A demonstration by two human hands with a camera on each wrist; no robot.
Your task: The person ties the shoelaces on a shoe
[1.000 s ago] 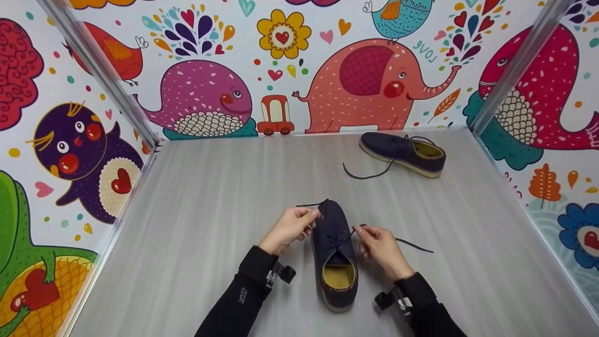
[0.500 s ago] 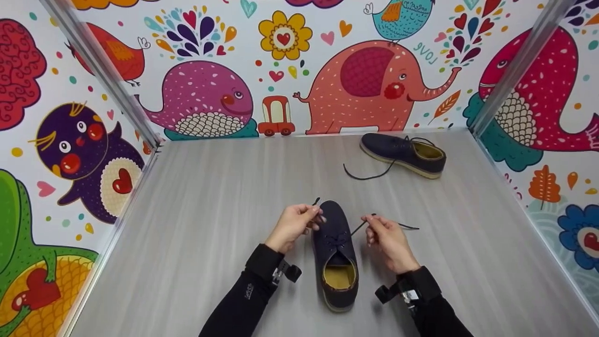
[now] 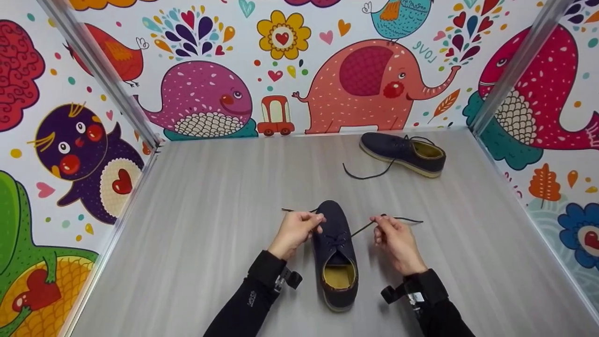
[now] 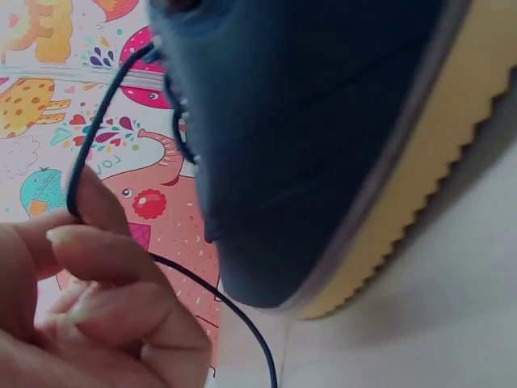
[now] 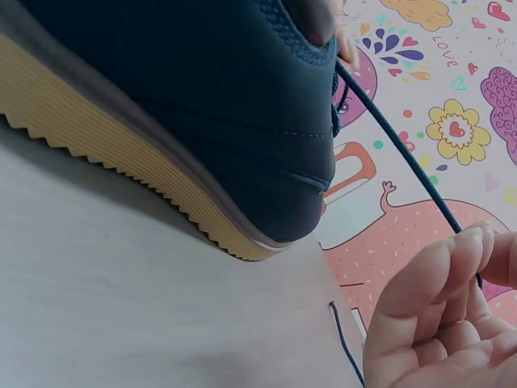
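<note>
A dark blue lace-up shoe (image 3: pixel 334 252) with a yellow insole and tan sole stands on the grey table, toe pointing away from me. My left hand (image 3: pixel 298 229) pinches the left end of its dark lace (image 4: pixel 89 137) beside the toe. To the shoe's right, my right hand (image 3: pixel 395 238) pinches the other lace end (image 3: pixel 362 228), which runs taut from the eyelets. In the left wrist view the shoe (image 4: pixel 323 137) fills the frame above my fingers (image 4: pixel 89 267). Seen from the right wrist, the lace (image 5: pixel 404 153) runs from the shoe (image 5: pixel 202 105) to my fingers (image 5: pixel 436 299).
A second matching shoe (image 3: pixel 403 153) lies on its side at the back right, one loose lace (image 3: pixel 367 174) trailing over the table. Cartoon-printed walls (image 3: pixel 206 93) close the grey table (image 3: pixel 196 224) on three sides, with metal posts in the corners.
Both hands have drawn the lace ends outward, away from the shoe. The right hand moved right and up a little, and its lace now runs tauter.
</note>
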